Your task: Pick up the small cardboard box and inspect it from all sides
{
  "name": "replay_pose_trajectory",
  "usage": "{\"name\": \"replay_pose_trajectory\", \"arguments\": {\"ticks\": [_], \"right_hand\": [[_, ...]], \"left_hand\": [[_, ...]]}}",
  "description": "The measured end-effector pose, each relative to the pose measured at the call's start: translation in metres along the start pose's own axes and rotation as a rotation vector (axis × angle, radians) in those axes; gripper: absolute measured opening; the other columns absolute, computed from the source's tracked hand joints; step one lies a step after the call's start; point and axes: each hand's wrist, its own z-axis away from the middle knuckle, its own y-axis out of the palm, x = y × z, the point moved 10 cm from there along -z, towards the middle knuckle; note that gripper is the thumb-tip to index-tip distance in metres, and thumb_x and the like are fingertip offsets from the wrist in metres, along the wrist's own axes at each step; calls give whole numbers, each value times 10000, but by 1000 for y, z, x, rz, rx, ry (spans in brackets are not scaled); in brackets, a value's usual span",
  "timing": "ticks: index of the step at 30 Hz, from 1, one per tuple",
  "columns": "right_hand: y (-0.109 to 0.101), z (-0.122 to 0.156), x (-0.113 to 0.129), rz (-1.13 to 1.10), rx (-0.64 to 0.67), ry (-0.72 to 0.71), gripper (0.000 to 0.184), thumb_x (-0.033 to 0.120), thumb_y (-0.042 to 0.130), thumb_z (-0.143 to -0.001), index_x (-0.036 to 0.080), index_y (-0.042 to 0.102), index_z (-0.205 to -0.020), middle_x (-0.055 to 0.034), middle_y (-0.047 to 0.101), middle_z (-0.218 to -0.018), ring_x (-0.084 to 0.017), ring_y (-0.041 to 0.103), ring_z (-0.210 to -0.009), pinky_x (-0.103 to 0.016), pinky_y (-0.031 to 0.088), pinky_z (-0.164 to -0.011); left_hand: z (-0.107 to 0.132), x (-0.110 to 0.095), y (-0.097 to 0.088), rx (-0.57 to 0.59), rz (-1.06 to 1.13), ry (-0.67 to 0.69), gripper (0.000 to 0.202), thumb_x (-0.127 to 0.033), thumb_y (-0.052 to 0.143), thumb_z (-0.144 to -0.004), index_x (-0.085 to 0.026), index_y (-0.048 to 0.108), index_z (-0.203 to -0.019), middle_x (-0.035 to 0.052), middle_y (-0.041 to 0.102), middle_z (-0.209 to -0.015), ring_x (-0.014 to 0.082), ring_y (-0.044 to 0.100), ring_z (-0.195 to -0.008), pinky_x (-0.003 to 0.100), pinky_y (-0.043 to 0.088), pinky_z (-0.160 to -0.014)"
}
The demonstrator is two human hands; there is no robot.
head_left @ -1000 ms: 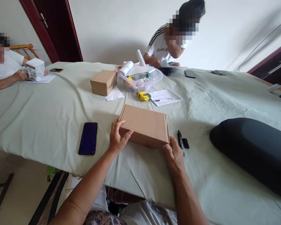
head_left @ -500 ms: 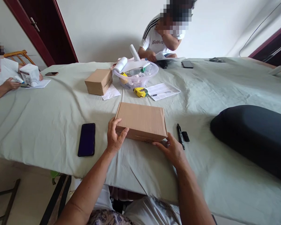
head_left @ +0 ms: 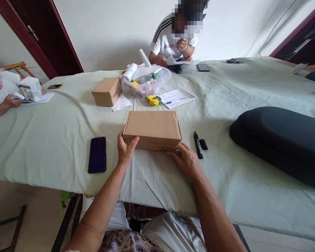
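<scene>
— What do the hands have in the head view?

— A flat cardboard box (head_left: 152, 128) lies at the centre of the frame on the surface (head_left: 55, 136), which is covered by a pale green cloth. The left hand (head_left: 125, 148) grips the box's near left corner, thumb on top. The right hand (head_left: 185, 160) touches the near right corner with its fingers bent against the box's front face; I cannot tell whether it truly grips.

— And around the box?

— A dark phone (head_left: 97, 154) lies left of it, apart from the left hand. A black marker (head_left: 198, 145) with its cap (head_left: 203, 144) beside it lies just right of the box. A large black cushion-like shape (head_left: 280, 141) fills the right of the frame.

— Further up?

— A smaller cardboard box (head_left: 107, 91) sits on a paper, next to a clear plastic bowl (head_left: 149, 83) holding odds and ends. A yellow tape measure (head_left: 152, 100) and a printed sheet (head_left: 177, 98) lie below the bowl.

— The room?

— White walls, with a dark red door (head_left: 42, 38) in the upper left. One person in a white shirt (head_left: 170, 43) sits at the top centre; another sits at the left edge with a white carton (head_left: 30, 88).
</scene>
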Motion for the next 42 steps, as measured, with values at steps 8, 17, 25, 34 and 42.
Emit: {"name": "replay_pose_trajectory", "arguments": {"ticks": [8, 17, 25, 34, 42], "right_hand": [[-37, 5, 0, -206, -370, 68, 312, 475, 660, -883, 214, 555, -748, -93, 708, -1074, -181, 664, -820, -332, 565, -698], [-32, 19, 9, -103, -550, 104, 868, 619, 745, -763, 229, 387, -1451, -122, 633, -1173, -261, 669, -959, -403, 578, -757], [-19, 14, 34, 129, -509, 129, 1207, 728, 708, -746, 191, 48, -1602, -252, 307, -1578, -431, 351, -1452, -626, 376, -1131], [-20, 13, 41, 128, -487, 206, 1164, 698, 704, -772, 195, 44, -1588, -268, 342, -1559, -434, 385, -1435, -629, 391, -1121], [-19, 14, 39, 65, -488, 202, 1183, 695, 727, -757, 211, 50, -1597, -248, 341, -1570, -409, 373, -1456, -622, 352, -1159]], "left_hand": [[3, -10, 6, 47, 102, 110, 693, -561, 759, -770, -211, 491, -1305, 162, 614, -1332, 279, 618, -1233, 411, 499, -1022], [20, -35, 7, -16, -121, 276, 819, -622, 751, -754, -185, 428, -1367, 175, 571, -1336, 308, 577, -1277, 462, 461, -1087], [33, -45, 22, -26, -334, 355, 1133, -767, 776, -610, -148, 336, -1450, 241, 512, -1391, 380, 532, -1342, 534, 427, -1129], [35, -48, 21, -80, -385, 393, 1123, -795, 738, -632, -109, 356, -1436, 255, 530, -1366, 387, 532, -1333, 540, 388, -1162], [36, -48, 22, -70, -374, 371, 1100, -754, 772, -632, -126, 369, -1440, 241, 532, -1369, 382, 520, -1340, 538, 385, -1162]]}}
